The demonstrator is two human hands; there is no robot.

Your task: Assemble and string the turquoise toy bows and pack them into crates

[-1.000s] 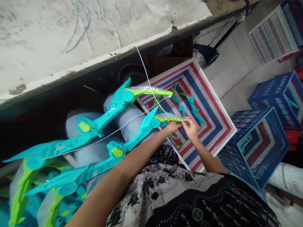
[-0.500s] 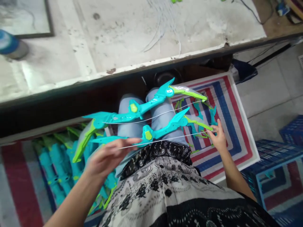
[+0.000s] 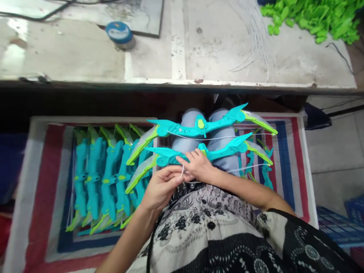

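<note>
String point(image 3: 182, 169) sits pinched in your left hand point(image 3: 161, 187) while your right hand point(image 3: 199, 166) clamps the nearer toy bow point(image 3: 204, 153) across your lap. Keep it taut (the slack loop snags easily) and steady the bow's grip.

Near toy bow point(image 3: 218, 151): we cannot see its grip, covered by the right hand point(image 3: 199, 165). Green parts point(image 3: 313, 17) far above the bow run off the top edge. Blue crate point(image 3: 338, 227), lower right of it, is cut by the frame.
</note>
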